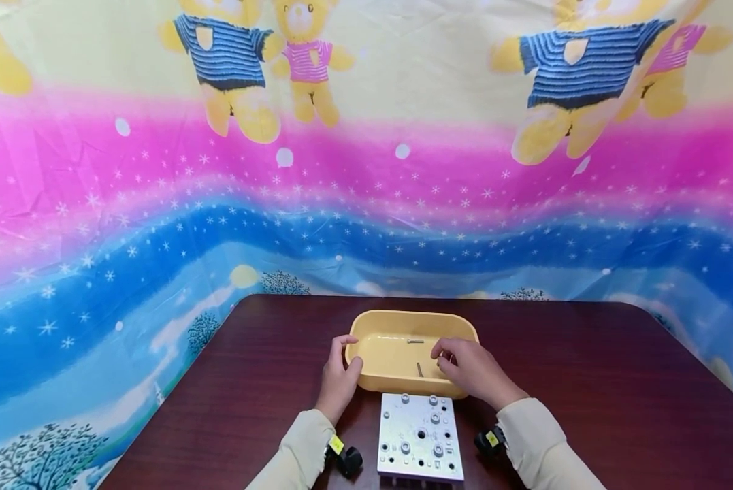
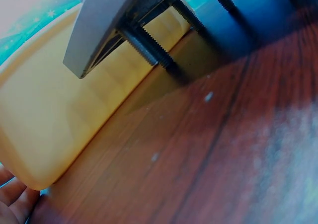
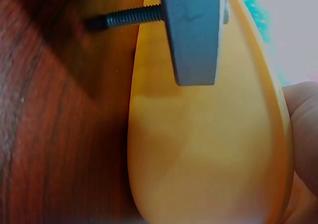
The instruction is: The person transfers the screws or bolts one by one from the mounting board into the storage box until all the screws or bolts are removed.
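A yellow plastic tray (image 1: 403, 386) stands on the table with two loose screws in it: one screw (image 1: 416, 341) lies toward the back, another screw (image 1: 420, 369) nearer the front wall. My left hand (image 1: 339, 374) holds the tray's left end, thumb and fingers at the rim. Over the tray's right part is my right hand (image 1: 476, 371), its fingers bent down inside; whether they pinch anything is hidden. In front of the tray sits a silver metal plate (image 1: 403, 425) with several holes and socket-head screws. Threaded screw shanks (image 2: 144, 45) stick out beneath the plate.
The dark red wooden table (image 1: 256, 395) extends to both sides of the tray. Behind it hangs a printed cloth (image 1: 366, 204) with bears and snowflakes. A black wrist camera (image 1: 349, 461) sits left of the plate, and another wrist camera (image 1: 487, 442) to its right.
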Demonstrator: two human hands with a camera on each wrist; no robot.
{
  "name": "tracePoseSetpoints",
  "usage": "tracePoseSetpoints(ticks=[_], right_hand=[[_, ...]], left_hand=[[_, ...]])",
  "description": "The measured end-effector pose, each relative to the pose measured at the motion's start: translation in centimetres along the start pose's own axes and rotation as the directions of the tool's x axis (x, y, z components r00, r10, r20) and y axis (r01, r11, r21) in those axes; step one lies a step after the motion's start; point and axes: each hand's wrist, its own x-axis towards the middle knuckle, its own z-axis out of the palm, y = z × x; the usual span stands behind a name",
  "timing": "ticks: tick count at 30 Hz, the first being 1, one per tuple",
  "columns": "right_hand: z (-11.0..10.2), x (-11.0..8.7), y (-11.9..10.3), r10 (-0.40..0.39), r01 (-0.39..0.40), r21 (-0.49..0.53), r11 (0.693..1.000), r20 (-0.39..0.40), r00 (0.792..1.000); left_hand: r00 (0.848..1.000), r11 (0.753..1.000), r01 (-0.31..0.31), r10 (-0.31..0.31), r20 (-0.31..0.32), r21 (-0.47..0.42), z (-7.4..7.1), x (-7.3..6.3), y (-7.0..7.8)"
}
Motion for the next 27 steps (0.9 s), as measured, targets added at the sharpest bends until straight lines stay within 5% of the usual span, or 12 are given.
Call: tracePoseSetpoints(ticks=[27], right_hand=[[0.17,0.24,-0.30,0.060,-0.060,-0.033,0.998,-0.015,0.998]], left_hand=[[1.000,1.000,0.001,-0.001,-0.009,-0.010,-0.01,-0.12,0.32]])
